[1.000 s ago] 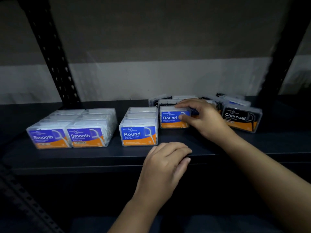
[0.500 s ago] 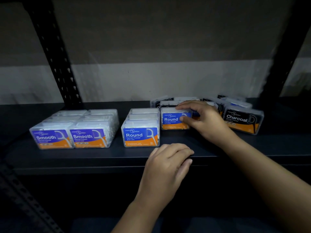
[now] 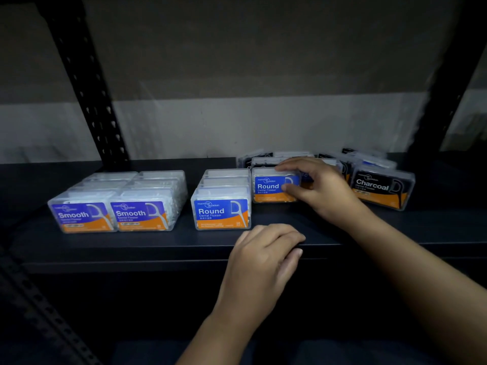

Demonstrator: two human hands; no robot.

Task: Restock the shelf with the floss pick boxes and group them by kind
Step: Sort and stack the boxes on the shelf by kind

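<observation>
Behind, jumbled boxes point(image 3: 292, 155) dim, partly hidden. Right hand point(image 3: 320, 188) pinches Round box point(image 3: 274, 187) upright on shelf point(image 3: 158, 248), label forward, long axis left-right. Left hand point(image 3: 263, 256) loosely curled on edge.

back boxes point(image 3: 292, 155) blurred, labels hidden behind hand point(image 3: 321, 191)

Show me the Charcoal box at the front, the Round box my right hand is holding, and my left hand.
Charcoal box point(image 3: 382, 188): head view, its black front label.
Round box point(image 3: 268, 188): head view, blue label left of the fingers.
Left hand point(image 3: 263, 256): head view, back of the hand.
</observation>
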